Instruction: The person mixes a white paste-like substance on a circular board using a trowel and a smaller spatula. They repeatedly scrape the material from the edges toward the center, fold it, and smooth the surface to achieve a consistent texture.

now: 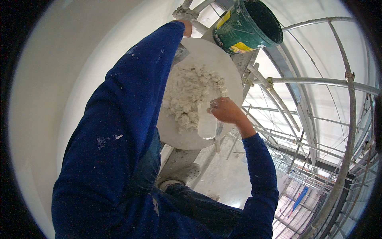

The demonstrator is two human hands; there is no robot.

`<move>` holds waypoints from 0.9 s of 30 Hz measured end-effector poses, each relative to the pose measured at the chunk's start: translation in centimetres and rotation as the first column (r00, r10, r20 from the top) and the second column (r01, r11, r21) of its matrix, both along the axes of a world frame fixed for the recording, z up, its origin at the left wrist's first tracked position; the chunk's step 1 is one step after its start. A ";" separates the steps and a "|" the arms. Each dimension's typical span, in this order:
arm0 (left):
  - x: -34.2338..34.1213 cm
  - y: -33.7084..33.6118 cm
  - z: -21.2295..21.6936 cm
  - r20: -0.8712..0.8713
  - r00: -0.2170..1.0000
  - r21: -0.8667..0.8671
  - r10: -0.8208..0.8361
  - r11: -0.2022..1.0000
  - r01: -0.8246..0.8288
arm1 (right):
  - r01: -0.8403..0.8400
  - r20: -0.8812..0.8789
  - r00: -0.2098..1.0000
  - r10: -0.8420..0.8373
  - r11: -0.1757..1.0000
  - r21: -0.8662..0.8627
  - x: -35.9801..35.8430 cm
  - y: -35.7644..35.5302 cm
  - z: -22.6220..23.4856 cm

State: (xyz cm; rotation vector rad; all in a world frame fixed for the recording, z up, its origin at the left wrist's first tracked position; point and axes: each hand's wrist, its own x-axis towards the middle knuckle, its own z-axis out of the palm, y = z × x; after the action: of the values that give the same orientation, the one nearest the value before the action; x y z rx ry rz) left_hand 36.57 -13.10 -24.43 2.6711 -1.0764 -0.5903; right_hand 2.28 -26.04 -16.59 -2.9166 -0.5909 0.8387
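Note:
My right hand (227,110) is closed on a clear plastic bottle (207,126), which is over the right part of a round pale board (167,133). Crumbly white plaster (195,91) lies heaped across the board's middle, beside the bottle. At the far edge of the board, my left hand (186,28) shows only in part past the blue sleeve. Its fingers are hidden, so its grip cannot be made out. A grey metal blade (181,54) sticks out from behind the left sleeve, over the board; its handle is out of sight.
A dark green bucket (246,30) stands tilted in the picture beyond the board. Scaffold pipes (318,81) run along the right, with an open drop and a lower level beneath them. A smooth curved pale wall (51,91) is close on my left. My shoe (179,175) rests on a plank below the board.

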 end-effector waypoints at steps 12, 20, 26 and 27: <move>3.7 1.0 -4.5 0.147 0.974 -0.063 -0.171 0.981 0.182 | -0.089 0.310 0.949 0.059 0.992 0.085 -1.3 -1.3 2.7; 7.1 2.1 -11.6 0.229 0.927 0.069 -0.297 0.955 0.289 | 0.612 0.472 0.333 -0.817 0.568 0.551 8.0 -8.2 16.2; 5.7 0.3 -8.8 0.215 0.873 0.054 -0.438 0.898 0.437 | 0.496 0.859 0.102 -0.501 0.774 0.392 18.3 -20.6 18.0; 2.6 -2.5 -7.3 0.150 0.873 0.059 -0.464 0.886 0.461 | 0.545 0.934 0.136 -0.330 0.812 0.208 17.0 -24.6 16.8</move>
State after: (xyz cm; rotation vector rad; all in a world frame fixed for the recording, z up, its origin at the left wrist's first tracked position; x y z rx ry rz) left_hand 39.15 -15.57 -31.75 2.5108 -1.7922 -0.4639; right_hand 19.26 -50.65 0.23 -3.1025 0.4800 -1.1487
